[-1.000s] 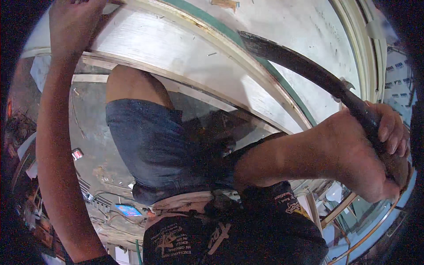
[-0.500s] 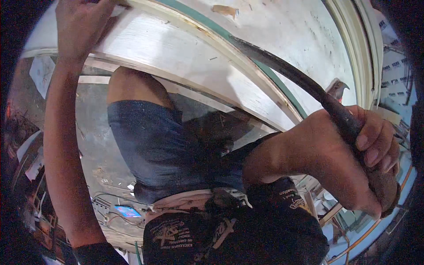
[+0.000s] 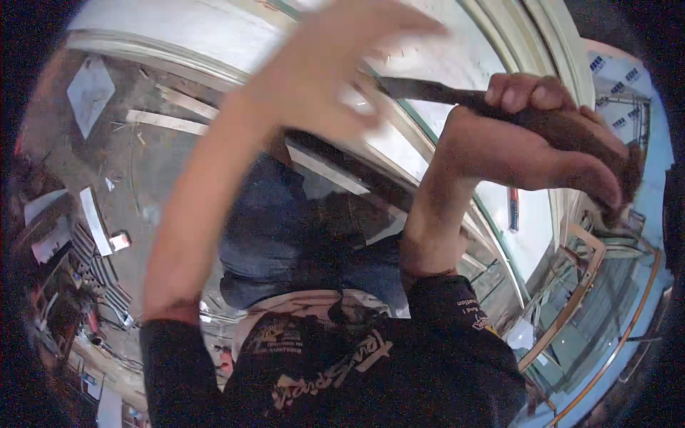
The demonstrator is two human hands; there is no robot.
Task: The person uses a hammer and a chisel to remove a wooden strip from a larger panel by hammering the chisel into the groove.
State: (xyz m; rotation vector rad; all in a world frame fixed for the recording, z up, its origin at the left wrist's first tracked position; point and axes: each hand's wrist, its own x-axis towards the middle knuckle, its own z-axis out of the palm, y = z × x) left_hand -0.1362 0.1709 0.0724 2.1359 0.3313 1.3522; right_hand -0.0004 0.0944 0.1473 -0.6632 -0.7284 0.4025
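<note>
My right hand [image 3: 514, 139] is closed round the thick handle of a long, dark chisel [image 3: 435, 91], its thumb lying along the handle. The blade points left, over the white framed panel [image 3: 446, 53]. Blurred by motion, my left hand [image 3: 321, 71] hangs above the panel's near rail, close to the blade's end. Its thumb and fingers are spread apart, and nothing shows between them. The left hand and wrist hide part of the rail.
A red and blue handle [image 3: 514, 210] lies on the panel to the right. Wooden strips [image 3: 168, 121] and a pale diamond-shaped sheet [image 3: 90, 95] lie on the floor at the left. A wooden frame [image 3: 585, 267] stands at the right among other pieces. Tools and cables clutter the lower left.
My left hand has come off the far left of the panel and swung right. The chisel, still in my right hand, has turned flatter. The view has shifted, showing more floor at left.
</note>
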